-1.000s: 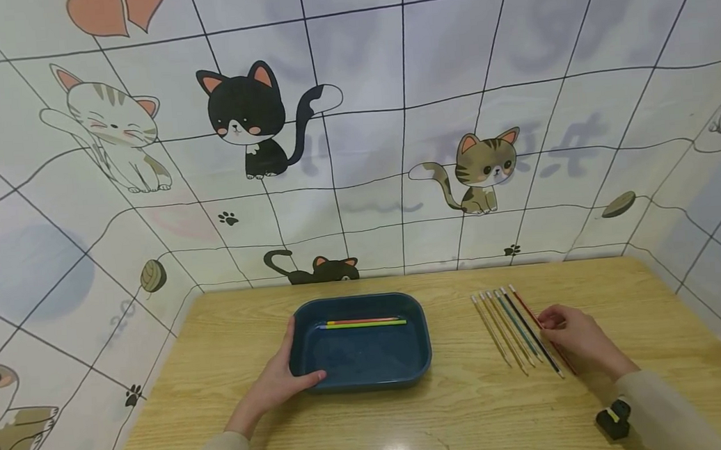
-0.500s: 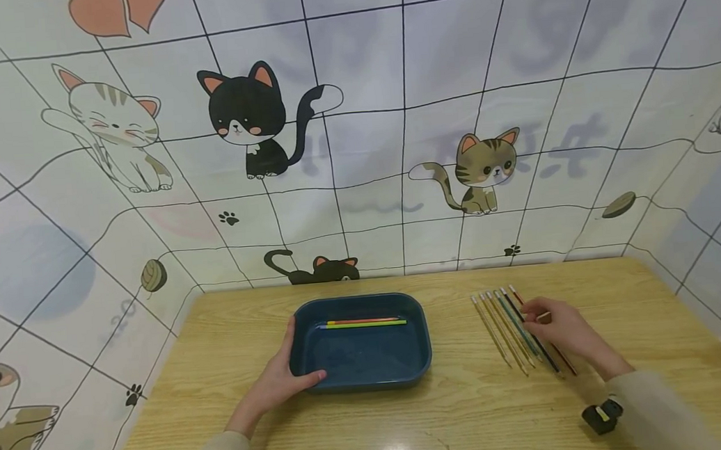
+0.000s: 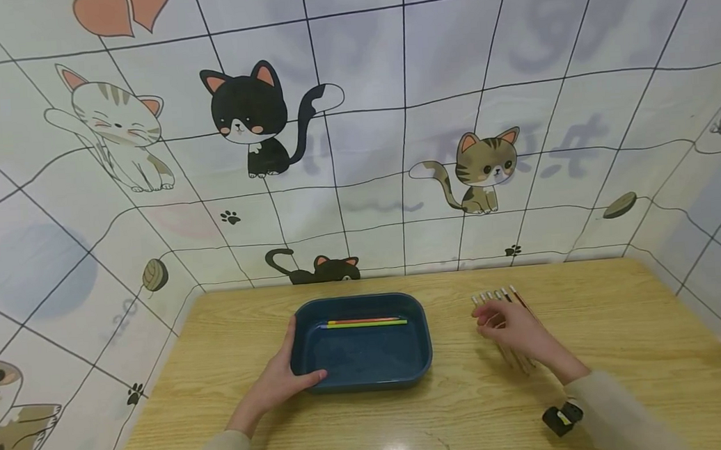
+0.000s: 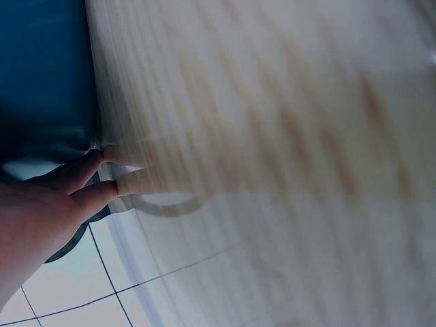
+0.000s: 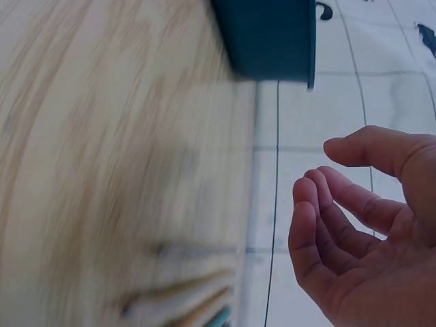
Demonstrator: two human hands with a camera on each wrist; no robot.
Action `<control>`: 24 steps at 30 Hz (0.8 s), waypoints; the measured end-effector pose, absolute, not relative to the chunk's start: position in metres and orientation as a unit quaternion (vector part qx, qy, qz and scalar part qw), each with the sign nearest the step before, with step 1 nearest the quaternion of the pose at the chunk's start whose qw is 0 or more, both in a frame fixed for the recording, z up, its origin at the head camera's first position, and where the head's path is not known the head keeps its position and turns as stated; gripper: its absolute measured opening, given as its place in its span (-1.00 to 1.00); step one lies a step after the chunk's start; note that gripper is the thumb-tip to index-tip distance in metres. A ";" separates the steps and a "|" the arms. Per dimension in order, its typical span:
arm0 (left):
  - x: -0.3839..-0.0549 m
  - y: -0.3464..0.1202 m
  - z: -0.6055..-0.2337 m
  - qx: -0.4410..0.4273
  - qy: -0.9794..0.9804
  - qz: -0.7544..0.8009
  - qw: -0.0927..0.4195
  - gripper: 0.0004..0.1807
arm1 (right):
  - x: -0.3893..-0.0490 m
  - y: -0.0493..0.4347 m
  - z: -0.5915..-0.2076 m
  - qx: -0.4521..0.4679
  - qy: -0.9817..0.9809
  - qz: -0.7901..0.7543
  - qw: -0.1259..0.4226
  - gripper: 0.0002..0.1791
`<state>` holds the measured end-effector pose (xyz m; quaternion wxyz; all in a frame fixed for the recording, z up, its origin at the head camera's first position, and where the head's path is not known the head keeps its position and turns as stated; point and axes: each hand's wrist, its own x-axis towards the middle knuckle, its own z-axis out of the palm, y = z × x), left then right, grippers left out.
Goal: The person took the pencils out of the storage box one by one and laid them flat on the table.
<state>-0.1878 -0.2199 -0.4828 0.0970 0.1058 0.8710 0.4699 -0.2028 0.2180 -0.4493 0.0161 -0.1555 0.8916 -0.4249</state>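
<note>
A dark blue rectangular tray (image 3: 370, 357) stands on the wooden table, with two thin colored sticks (image 3: 364, 322), one reddish and one yellow-green, lying side by side in it. My left hand (image 3: 278, 380) holds the tray's near-left corner, thumb over the rim and fingers along the outer wall. In the left wrist view, two fingers (image 4: 95, 194) reach down by the tray's wall. My right hand (image 3: 512, 326) hovers over a row of several pencils (image 3: 524, 365), hiding their middles. Its fingers are loosely bent, the thumb apart, nothing between them. A red pencil (image 3: 520, 297) lies rightmost.
The wooden table (image 3: 375, 433) meets a cat-printed wall covering (image 3: 373, 231) at the back and sides. Black wrist cameras sit on both sleeves, the right one (image 3: 562, 418) near the table's front. Blurred pencils (image 5: 184, 289) show low in the right wrist view.
My right hand has moved left across the pencil row, from the red pencil to over the plain wooden ones. The left hand and the tray have stayed in place.
</note>
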 end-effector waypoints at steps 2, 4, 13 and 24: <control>-0.188 -0.220 -0.483 0.105 0.871 0.470 0.096 0.31 | -0.203 0.210 -0.448 -0.165 0.886 -0.432 0.014 -0.76; -0.188 -0.220 -0.483 0.105 0.871 0.470 0.096 0.32 | -0.203 0.203 -0.448 -0.175 0.882 -0.438 0.011 -0.78; -0.189 -0.219 -0.485 0.105 0.873 0.466 0.094 0.31 | -0.209 0.178 -0.453 -0.192 0.866 -0.462 0.014 -0.82; -0.189 -0.220 -0.486 0.107 0.873 0.468 0.092 0.32 | -0.208 0.153 -0.444 -0.221 0.846 -0.485 0.003 -0.81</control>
